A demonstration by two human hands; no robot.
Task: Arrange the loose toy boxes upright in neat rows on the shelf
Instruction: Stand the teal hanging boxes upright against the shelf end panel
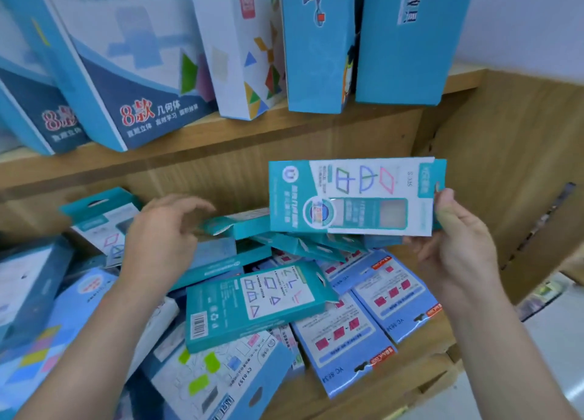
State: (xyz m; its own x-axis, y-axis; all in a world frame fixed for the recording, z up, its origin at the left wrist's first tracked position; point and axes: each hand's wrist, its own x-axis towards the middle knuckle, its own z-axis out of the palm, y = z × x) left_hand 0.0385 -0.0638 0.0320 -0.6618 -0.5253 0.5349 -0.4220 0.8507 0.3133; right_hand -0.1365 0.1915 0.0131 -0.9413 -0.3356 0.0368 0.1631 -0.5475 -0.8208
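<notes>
The right hand pinches a teal toy box by its right end, thumb on the front near the hang-hole and fingers curled behind. The box is held in the air lengthwise, front face toward the camera, above the heap on the lower shelf. The left hand hangs over the heap with fingers loosely curled, holding nothing; whether its fingertips touch the tilted teal box just beside them cannot be told.

Under both hands more teal boxes lie criss-crossed. One flat teal box lies back side up on top, overlapping the blue packs that lie flat in rows to the right. One teal box stands at the back left.

The upper shelf board runs close above the held box and carries large blue boxes that lean sideways. A wooden side panel closes the right, just behind the right hand.
</notes>
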